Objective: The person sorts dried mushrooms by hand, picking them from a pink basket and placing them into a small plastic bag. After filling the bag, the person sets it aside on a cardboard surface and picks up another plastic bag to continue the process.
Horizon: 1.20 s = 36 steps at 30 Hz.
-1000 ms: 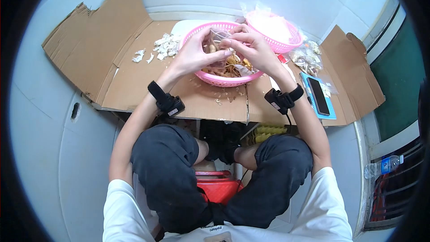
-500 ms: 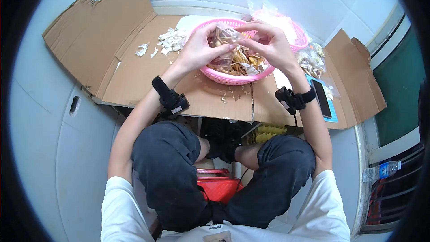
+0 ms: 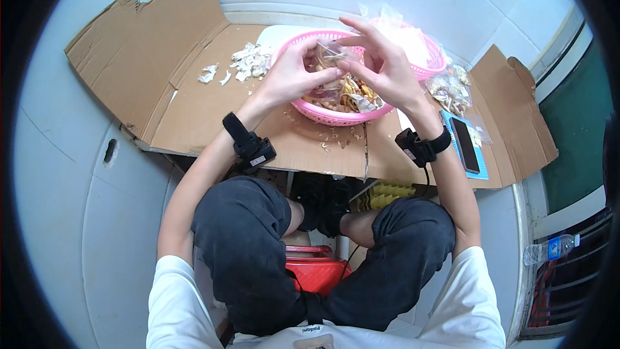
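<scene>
Your left hand (image 3: pixel 290 77) and right hand (image 3: pixel 387 71) meet above the near pink basket (image 3: pixel 336 115), both pinching a small clear bag (image 3: pixel 329 55) at its top; the right hand's outer fingers are spread. The bag hangs over the basket's loose dried pieces. If either pinch slackens, the bag may tip and spill onto the cardboard (image 3: pixel 194 110). Farther right, a phone (image 3: pixel 465 145) lies near the edge.
</scene>
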Motion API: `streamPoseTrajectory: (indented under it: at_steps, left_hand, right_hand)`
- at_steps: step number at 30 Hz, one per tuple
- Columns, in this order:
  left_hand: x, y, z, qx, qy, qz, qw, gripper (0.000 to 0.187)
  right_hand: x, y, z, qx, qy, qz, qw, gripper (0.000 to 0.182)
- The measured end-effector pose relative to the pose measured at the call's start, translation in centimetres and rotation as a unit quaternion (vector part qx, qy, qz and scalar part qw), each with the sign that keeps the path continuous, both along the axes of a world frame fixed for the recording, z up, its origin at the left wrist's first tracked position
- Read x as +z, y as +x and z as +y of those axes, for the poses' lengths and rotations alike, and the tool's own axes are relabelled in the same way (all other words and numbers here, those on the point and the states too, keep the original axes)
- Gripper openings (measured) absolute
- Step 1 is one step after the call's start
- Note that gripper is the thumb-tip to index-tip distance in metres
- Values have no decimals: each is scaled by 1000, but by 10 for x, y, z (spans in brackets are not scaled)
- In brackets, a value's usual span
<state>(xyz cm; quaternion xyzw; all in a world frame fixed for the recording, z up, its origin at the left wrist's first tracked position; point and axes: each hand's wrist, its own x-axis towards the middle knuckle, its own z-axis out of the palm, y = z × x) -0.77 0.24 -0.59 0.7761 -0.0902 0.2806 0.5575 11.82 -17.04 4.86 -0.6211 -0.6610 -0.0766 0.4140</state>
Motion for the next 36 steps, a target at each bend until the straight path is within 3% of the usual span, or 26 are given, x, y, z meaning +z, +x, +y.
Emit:
streamPoseTrajectory:
  at_steps: [6,11,12,14,20,21,23,26,29,32,36]
  left_hand:
    - [1,0,-1,-4,-18,16,1000,48]
    - [-2,0,0,-8,13,15,1000,45]
    - [-3,1,0,-31,-28,0,999,39]
    - [-5,4,3,-55,-66,-14,996,33]
    - [-4,4,6,-38,-53,16,998,33]
    - [0,2,5,-29,-51,26,998,33]
    - [0,1,5,-19,-48,37,998,33]
    - [-4,4,7,-3,-54,34,998,34]
    - [-3,4,6,-23,-62,7,998,34]
    - [-3,3,7,-15,-50,27,998,34]
    - [-2,1,6,-17,-57,12,998,32]
  right_hand:
    - [4,-2,-5,-38,-27,-36,998,60]
    - [-5,8,3,35,-47,-11,998,44]
    - [-2,7,1,34,-45,-11,998,44]
    - [5,3,-4,-12,-106,94,990,35]
    - [-1,3,-4,24,-61,166,984,19]
    - [-2,4,-4,25,-60,167,984,19]
    - [-1,8,-5,-27,-40,40,998,18]
    - [1,9,-5,-13,-17,12,1000,27]
    - [8,-1,-7,13,-12,117,993,38]
    - [6,1,-5,38,-16,133,990,47]
    - [5,1,-7,32,-35,163,985,45]
